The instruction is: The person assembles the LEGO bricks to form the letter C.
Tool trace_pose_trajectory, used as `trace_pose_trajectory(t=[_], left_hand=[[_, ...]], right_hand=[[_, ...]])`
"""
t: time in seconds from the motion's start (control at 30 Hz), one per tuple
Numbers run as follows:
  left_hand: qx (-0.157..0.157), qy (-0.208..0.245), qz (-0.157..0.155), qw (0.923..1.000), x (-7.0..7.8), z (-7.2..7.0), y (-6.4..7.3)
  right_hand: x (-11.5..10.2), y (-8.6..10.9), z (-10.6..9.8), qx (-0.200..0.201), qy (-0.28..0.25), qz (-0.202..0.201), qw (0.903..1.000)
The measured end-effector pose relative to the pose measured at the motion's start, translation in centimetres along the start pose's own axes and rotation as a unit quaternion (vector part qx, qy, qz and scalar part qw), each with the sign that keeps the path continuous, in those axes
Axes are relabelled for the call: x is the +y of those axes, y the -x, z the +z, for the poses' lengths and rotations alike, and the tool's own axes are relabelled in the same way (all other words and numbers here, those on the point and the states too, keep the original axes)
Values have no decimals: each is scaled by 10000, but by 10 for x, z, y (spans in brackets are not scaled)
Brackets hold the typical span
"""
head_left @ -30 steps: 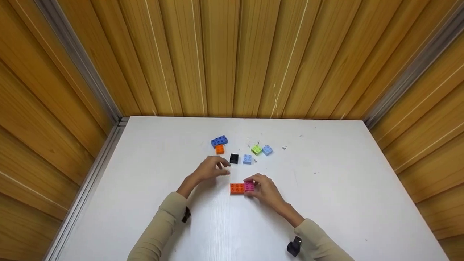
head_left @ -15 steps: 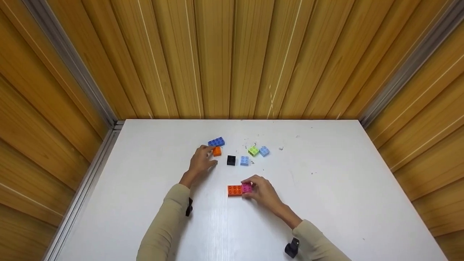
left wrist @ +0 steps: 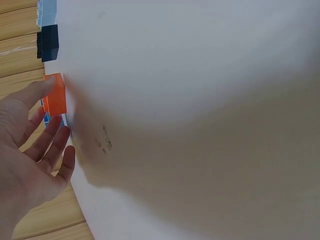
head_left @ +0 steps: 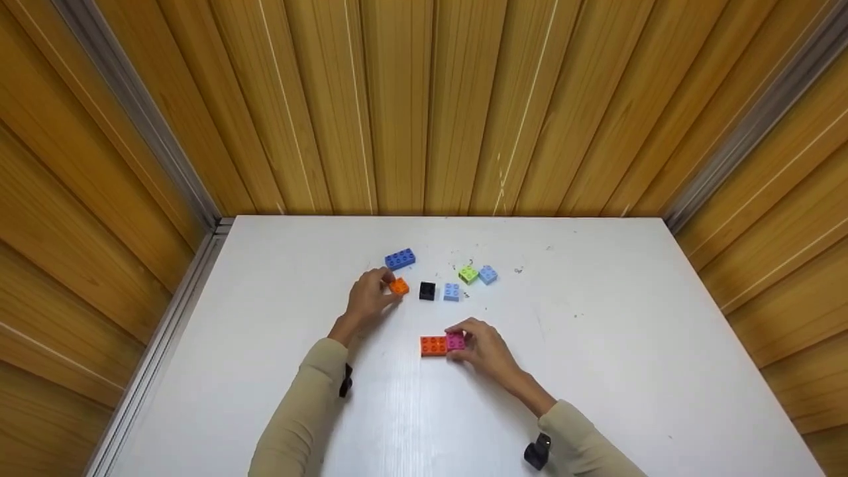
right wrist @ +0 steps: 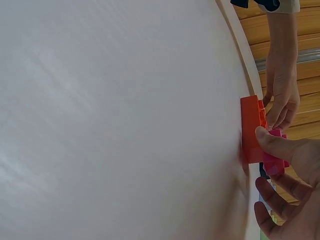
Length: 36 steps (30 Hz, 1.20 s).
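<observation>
My left hand (head_left: 368, 298) pinches a small orange brick (head_left: 399, 286) between thumb and fingers. In the left wrist view the thumb lies against one side of this orange brick (left wrist: 57, 97), and the other fingers spread below. My right hand (head_left: 489, 348) pinches a pink brick (head_left: 455, 340) at the right end of a longer red-orange brick (head_left: 433, 346). Seen from the right wrist, the pink brick (right wrist: 274, 162) sits on top of the red-orange brick (right wrist: 251, 127) and juts past its end.
Behind the hands on the white table (head_left: 596, 371) lie a black brick (head_left: 427, 291), a light blue brick (head_left: 452, 292), a lime green brick (head_left: 468, 275) beside another light blue brick (head_left: 488, 274), and a long blue brick (head_left: 400, 258). Wood-patterned walls (head_left: 457, 106) enclose the table.
My left hand has reached back and left, taken hold of the small orange brick and drawn it slightly away from the long blue brick. My right hand keeps its grip on the pink brick.
</observation>
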<state>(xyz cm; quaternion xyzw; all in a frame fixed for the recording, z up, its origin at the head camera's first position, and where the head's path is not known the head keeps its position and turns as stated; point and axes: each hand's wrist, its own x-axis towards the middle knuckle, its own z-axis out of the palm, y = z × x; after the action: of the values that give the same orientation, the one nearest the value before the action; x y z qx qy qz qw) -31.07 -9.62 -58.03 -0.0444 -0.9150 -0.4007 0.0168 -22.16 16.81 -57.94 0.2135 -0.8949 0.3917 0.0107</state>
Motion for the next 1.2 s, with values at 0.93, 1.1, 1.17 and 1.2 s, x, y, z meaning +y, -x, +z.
trace_pose_trajectory(t=[0.93, 1.1, 1.17, 1.2], left_hand=[[-1233, 221, 902, 9880, 0, -11, 35], [-1479, 295, 1055, 9829, 5, -14, 43], [-1563, 263, 1155, 9806, 8, -15, 45], [-1596, 266, 1252, 9789, 10, -15, 45]], right_hand=[[2, 5, 3, 9, -58, 71, 10000], [2, 4, 1, 14, -125, 53, 9999], [2, 3, 1, 56, -144, 12, 9999], [2, 3, 0, 76, -147, -13, 9999]])
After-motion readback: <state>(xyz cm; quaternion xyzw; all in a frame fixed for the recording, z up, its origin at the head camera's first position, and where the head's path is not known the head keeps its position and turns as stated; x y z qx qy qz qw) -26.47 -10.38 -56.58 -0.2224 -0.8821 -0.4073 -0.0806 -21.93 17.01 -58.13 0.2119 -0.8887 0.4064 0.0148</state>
